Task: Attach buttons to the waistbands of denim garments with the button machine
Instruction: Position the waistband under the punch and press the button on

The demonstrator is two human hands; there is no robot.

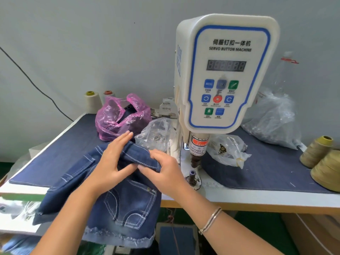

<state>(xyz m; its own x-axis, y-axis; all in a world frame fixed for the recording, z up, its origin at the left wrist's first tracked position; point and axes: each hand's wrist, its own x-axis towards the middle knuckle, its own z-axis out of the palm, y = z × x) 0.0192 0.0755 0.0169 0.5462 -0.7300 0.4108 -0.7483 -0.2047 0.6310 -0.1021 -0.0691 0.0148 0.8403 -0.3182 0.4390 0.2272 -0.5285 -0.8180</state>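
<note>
Dark denim shorts (128, 205) with white stitching and a frayed hem hang over the table's front edge. Both hands hold the waistband (137, 153) at the top. My left hand (112, 162) grips it from the left, fingers stretched over the fold. My right hand (165, 172) pinches the waistband's right end, just left of the machine. The white servo button machine (226, 70) stands at centre right. Its punch (196, 159) hangs above the lower die (192, 174), with nothing between them.
A pink plastic bag (121, 118) and a clear bag of buttons (158, 135) lie behind the shorts. More clear bags (228, 150) sit right of the machine. Thread cones stand at the far right (322, 162) and back left (93, 102). Blue denim cloth (60, 153) covers the table.
</note>
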